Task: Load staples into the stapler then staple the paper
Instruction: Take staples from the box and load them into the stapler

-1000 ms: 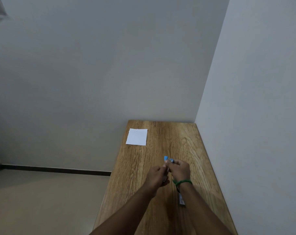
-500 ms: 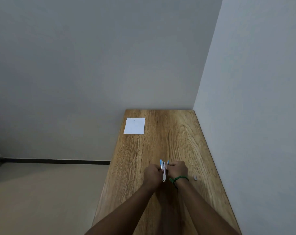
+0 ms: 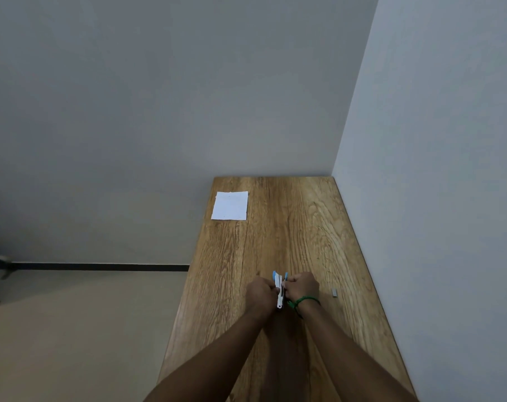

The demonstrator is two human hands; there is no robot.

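Note:
A small blue and white stapler (image 3: 279,288) is held between both my hands over the middle of the wooden table (image 3: 293,236). Its metal tray points toward me. My left hand (image 3: 259,294) grips its left side and my right hand (image 3: 302,289), with a green band at the wrist, grips its right side. A small grey strip of staples (image 3: 334,292) lies on the table just right of my right hand. A white sheet of paper (image 3: 230,205) lies flat at the far left corner of the table.
The table runs along a grey wall (image 3: 438,198) on its right and ends at a wall at the back. Its left edge drops to a beige floor (image 3: 81,329) with a dark skirting line.
The hands drew slightly nearer and the stapler came open, its metal tray now showing between them. The view tilted, so the staple strip shows right of my right hand.

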